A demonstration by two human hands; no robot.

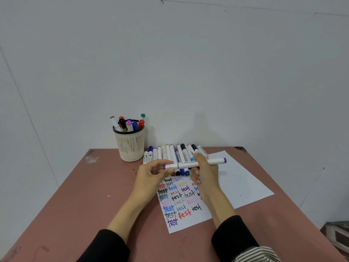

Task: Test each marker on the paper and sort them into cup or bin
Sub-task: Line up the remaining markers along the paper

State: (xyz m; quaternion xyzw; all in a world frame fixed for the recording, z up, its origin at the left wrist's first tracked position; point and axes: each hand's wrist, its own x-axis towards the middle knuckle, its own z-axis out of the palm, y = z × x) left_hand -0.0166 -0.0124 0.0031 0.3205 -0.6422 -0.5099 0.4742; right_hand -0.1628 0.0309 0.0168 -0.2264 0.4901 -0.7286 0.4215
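A white marker with purple ends (188, 164) is held level above the paper. My left hand (151, 175) pinches its left cap and my right hand (204, 172) grips its barrel. Under both hands lies the white paper (239, 184), its left part covered with the word "test" in many colours. A row of several markers (176, 155) lies at the paper's far edge. The cream mesh cup (130, 146) at the back left holds several markers upright. No bin is visible.
The reddish-brown table (85, 201) stands against a white wall. A dark patterned object (336, 233) shows at the lower right, off the table's edge.
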